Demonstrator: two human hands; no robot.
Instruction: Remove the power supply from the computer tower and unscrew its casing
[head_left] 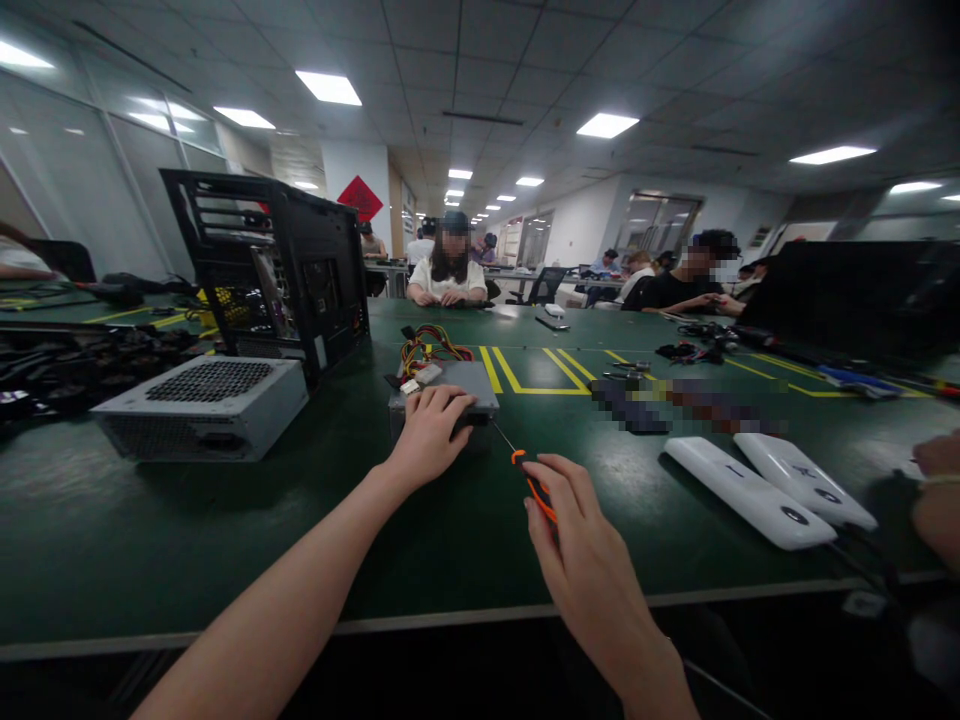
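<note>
A small grey computer power supply point(478, 381) rests on the green table in front of me, its coloured cables point(439, 343) bunched at the back. My left hand point(433, 430) lies over its top and near edge, fingers bent, gripping it. In my right hand point(574, 520) is a black-and-orange screwdriver point(541, 497), the fingers closed round its handle. The thin shaft points up and left, and its tip meets the right front corner of the power supply. Whether the tip sits in a screw is too small to tell.
Left stand a larger power supply point(217, 395) and an open black computer case point(285, 260). Two white oblong devices point(750, 495) lie at right, beyond them tools point(626, 370) and cables point(690, 345). A black monitor point(847, 310) stands far right. A person point(450, 270) sits opposite; another's hand point(937, 460) shows at the right edge.
</note>
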